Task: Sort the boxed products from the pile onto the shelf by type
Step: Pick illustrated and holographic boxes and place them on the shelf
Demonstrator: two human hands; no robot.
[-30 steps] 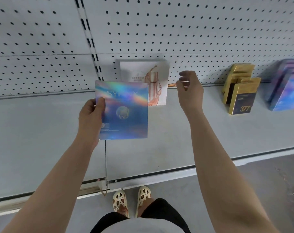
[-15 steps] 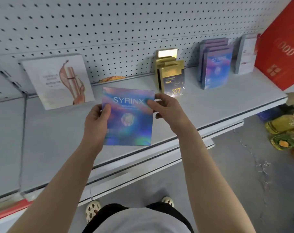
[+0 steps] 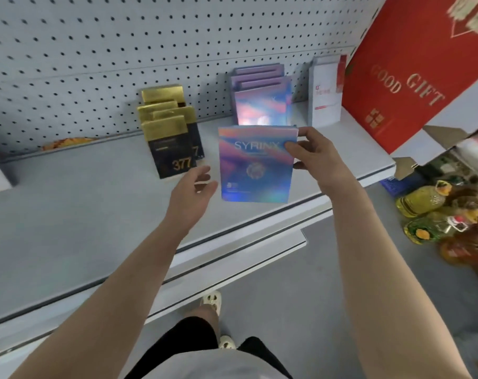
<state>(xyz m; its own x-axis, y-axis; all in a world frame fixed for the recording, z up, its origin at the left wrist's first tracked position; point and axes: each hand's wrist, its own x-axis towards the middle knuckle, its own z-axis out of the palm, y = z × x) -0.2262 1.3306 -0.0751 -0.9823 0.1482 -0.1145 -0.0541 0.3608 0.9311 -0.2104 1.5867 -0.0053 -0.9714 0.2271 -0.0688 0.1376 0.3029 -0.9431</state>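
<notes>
My right hand [image 3: 313, 157] grips the right edge of a holographic blue-pink box marked SYRINX [image 3: 255, 164], held upright over the grey shelf [image 3: 82, 203]. Directly behind it stands a row of matching holographic boxes [image 3: 262, 99] against the pegboard. My left hand [image 3: 192, 192] hovers just left of the held box, fingers apart, touching nothing. A cluster of gold-and-black boxes marked 377 [image 3: 168, 132] stands to the left of the held box.
A white box with red print [image 3: 325, 94] stands right of the holographic row. A big red GOOD GIFT box [image 3: 413, 77] leans at the shelf's right end. Bottles of yellow oil [image 3: 434, 214] lie on the floor at right. An orange packet [image 3: 65, 142] lies by the pegboard.
My left hand has let go of the SYRINX box; my right hand alone carries it rightward toward the matching row. My view has swung right, and the white illustrated box has left the frame.
</notes>
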